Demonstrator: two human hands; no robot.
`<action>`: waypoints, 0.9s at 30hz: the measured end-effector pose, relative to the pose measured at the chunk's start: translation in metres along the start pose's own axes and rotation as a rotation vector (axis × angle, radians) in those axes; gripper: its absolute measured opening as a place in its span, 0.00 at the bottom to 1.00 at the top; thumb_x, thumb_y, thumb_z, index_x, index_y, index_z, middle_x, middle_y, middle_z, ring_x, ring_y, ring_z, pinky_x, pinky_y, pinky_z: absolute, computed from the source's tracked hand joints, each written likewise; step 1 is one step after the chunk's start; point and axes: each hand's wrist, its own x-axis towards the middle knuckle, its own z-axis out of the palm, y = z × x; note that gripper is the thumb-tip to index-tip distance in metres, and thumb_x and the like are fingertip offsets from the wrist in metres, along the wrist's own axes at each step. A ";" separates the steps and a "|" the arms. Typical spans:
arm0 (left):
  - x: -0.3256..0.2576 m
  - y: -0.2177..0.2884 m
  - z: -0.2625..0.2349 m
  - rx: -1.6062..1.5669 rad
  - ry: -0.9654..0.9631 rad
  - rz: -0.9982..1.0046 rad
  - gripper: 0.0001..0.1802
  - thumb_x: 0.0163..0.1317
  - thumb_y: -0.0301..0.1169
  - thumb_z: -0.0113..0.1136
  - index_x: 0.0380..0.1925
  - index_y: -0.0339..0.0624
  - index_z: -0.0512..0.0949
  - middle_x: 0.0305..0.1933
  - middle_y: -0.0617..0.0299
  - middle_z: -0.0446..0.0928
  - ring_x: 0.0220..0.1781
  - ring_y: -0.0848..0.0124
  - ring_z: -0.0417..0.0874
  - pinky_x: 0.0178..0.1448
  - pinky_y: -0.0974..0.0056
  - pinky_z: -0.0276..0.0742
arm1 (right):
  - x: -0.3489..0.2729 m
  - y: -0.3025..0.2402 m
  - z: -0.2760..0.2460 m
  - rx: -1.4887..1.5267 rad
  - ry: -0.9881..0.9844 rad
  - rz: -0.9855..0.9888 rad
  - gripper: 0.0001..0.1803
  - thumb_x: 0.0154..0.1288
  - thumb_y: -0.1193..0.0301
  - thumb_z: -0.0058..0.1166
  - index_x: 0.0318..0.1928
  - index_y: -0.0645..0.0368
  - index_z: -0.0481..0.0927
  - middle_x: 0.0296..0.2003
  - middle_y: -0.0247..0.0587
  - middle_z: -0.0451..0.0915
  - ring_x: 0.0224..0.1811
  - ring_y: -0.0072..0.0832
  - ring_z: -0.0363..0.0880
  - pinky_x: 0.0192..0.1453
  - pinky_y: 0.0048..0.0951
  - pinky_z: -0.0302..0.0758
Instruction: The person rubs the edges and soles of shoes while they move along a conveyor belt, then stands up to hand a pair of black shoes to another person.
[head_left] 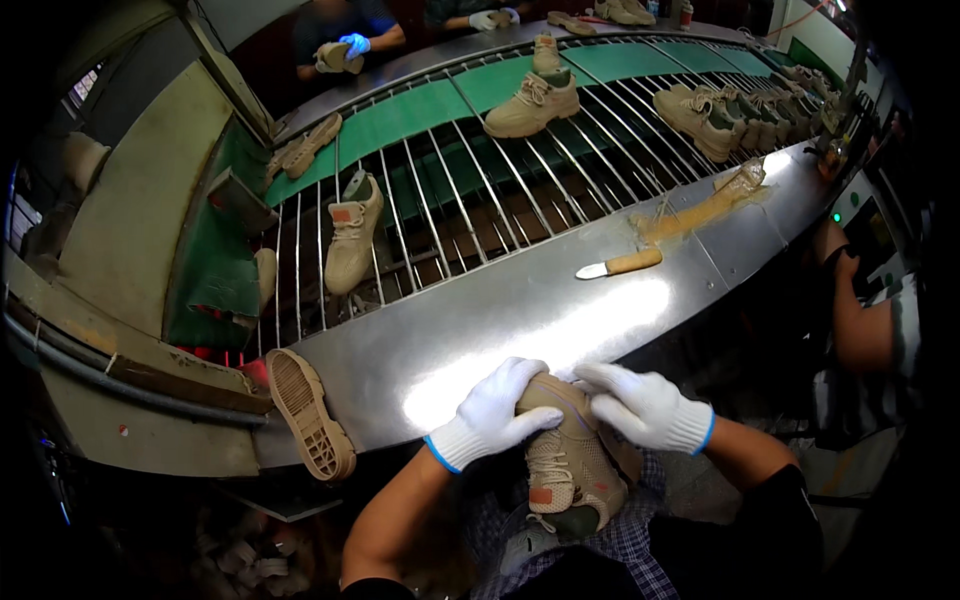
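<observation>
A beige lace-up shoe [565, 465] is held close to my body, toe pointing away from me and heel toward my lap. My left hand [490, 415], in a white knit glove with a blue cuff, is closed round the left of the toe, thumb on the upper. Gloved the same way, my right hand [655, 408] grips the toe's right side, its fingers bent against the edge; the fingertips are partly hidden. A loose tan sole [310, 415] lies left of my hands on the metal ledge, tread side up.
A wooden-handled knife [622, 264] lies on the metal ledge [520, 310], near a yellowish glue-stained patch [705, 212]. Beyond, a rod conveyor [440, 200] carries single shoes [355, 235] and a row of shoes [700, 115]. Gloved co-workers [345, 50] handle shoe parts across it; another person's arm [862, 310] is at right.
</observation>
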 end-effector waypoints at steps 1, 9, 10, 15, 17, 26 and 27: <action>0.003 0.003 -0.005 0.039 -0.020 0.013 0.37 0.63 0.51 0.74 0.64 0.38 0.77 0.57 0.43 0.81 0.57 0.47 0.86 0.61 0.52 0.83 | -0.015 -0.002 0.005 0.063 -0.024 0.051 0.37 0.80 0.52 0.52 0.76 0.67 0.64 0.61 0.71 0.79 0.58 0.55 0.86 0.65 0.46 0.82; 0.040 0.037 0.009 0.336 0.054 0.156 0.12 0.70 0.34 0.58 0.32 0.43 0.86 0.30 0.52 0.84 0.34 0.51 0.85 0.41 0.50 0.82 | -0.026 0.056 0.103 -0.035 0.518 -0.396 0.45 0.77 0.53 0.57 0.77 0.76 0.56 0.64 0.73 0.73 0.62 0.60 0.79 0.66 0.49 0.80; 0.039 0.037 0.012 0.328 0.067 0.167 0.12 0.70 0.34 0.58 0.30 0.43 0.86 0.29 0.51 0.83 0.33 0.51 0.85 0.40 0.50 0.82 | -0.018 0.080 0.104 -0.069 0.537 -0.508 0.44 0.77 0.54 0.57 0.77 0.75 0.57 0.61 0.70 0.76 0.58 0.58 0.83 0.60 0.48 0.84; 0.040 0.029 0.011 0.321 0.143 0.189 0.15 0.70 0.35 0.59 0.25 0.42 0.85 0.26 0.52 0.82 0.30 0.50 0.84 0.38 0.49 0.81 | 0.014 0.084 0.068 -0.116 0.440 -0.582 0.34 0.65 0.76 0.63 0.70 0.70 0.69 0.41 0.57 0.84 0.36 0.52 0.87 0.39 0.44 0.85; 0.038 0.032 0.013 0.347 0.161 0.149 0.16 0.71 0.35 0.59 0.24 0.43 0.85 0.25 0.51 0.82 0.30 0.50 0.84 0.38 0.49 0.81 | -0.006 0.050 0.056 -0.096 0.340 -0.410 0.33 0.67 0.73 0.61 0.70 0.71 0.69 0.38 0.55 0.84 0.36 0.49 0.88 0.40 0.43 0.87; 0.043 0.038 0.017 0.439 0.137 0.079 0.18 0.71 0.37 0.60 0.22 0.43 0.85 0.26 0.51 0.83 0.30 0.49 0.85 0.38 0.48 0.82 | -0.011 0.029 0.026 -0.261 0.013 -0.316 0.38 0.68 0.67 0.61 0.75 0.66 0.65 0.35 0.47 0.83 0.31 0.44 0.86 0.35 0.40 0.86; 0.042 0.037 0.018 0.442 0.132 0.085 0.18 0.71 0.37 0.60 0.22 0.43 0.85 0.26 0.51 0.82 0.30 0.49 0.85 0.38 0.48 0.82 | -0.012 0.027 0.024 -0.268 -0.052 -0.294 0.39 0.68 0.67 0.61 0.76 0.65 0.65 0.36 0.47 0.83 0.32 0.44 0.86 0.35 0.40 0.86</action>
